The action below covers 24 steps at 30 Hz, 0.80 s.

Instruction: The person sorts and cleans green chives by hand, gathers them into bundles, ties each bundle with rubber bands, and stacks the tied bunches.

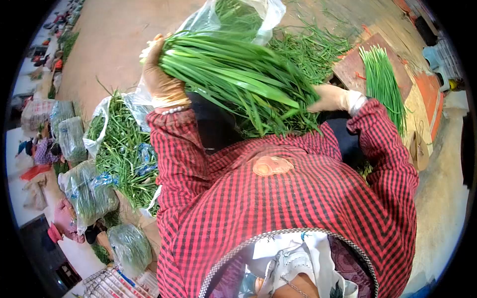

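In my left hand [161, 74] is a large bunch of garlic chives [233, 74], gripped near the pale stem ends. The long green leaves fan out to the right across my lap. My right hand [330, 98] is at the leaf tips on the other side, closed on some of them; its fingertips are partly hidden and a little blurred. Both hands appear to wear thin, light gloves. A neat bundle of chives [382, 79] lies on a brown board [343, 72] to the right.
Loose green leaves [310, 52] are scattered on the floor ahead. An open plastic bag [271, 20] of greens stands in front, and another bag of leaves [121, 154] is at my left. Packed plastic bags [89, 191] line the far left, where a person [67, 218] is near them.
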Tool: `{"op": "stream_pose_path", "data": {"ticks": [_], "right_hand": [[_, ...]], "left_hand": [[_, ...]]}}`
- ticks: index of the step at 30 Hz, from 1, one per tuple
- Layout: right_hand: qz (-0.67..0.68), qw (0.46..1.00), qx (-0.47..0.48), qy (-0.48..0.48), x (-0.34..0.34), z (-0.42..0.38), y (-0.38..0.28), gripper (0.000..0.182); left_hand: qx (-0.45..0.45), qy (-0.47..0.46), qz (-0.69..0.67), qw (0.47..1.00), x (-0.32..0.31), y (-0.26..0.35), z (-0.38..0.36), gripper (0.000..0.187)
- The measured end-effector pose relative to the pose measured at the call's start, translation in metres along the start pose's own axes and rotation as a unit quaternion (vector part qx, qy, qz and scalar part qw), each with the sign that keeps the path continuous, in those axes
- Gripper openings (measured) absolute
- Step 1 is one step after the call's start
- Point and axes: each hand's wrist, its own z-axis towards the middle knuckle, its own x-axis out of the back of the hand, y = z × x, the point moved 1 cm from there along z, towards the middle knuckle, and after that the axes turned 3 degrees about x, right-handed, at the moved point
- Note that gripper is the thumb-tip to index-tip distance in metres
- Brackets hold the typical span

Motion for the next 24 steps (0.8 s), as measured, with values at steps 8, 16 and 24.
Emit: {"op": "stream_pose_path", "data": {"ticks": [8, 16, 24], "right_hand": [[0.173, 0.895, 0.098, 0.399, 0.054, -0.03, -0.019, 0.027], [0.357, 0.894, 0.179, 0.204, 0.009, 0.012, -0.095, 0.029], [0.456, 0.854, 0.164, 0.188, 0.007, 0.038, -0.115, 0.014]], "left_hand": [[-0.03, 0.035, -0.005, 0.999, 0.015, 0.032, 0.006, 0.03], [-0.005, 0.072, -0.051, 0.996, 0.015, 0.003, 0.003, 0.031], [-0.055, 0.11, -0.053, 0.991, 0.01, -0.014, 0.001, 0.023]]}}
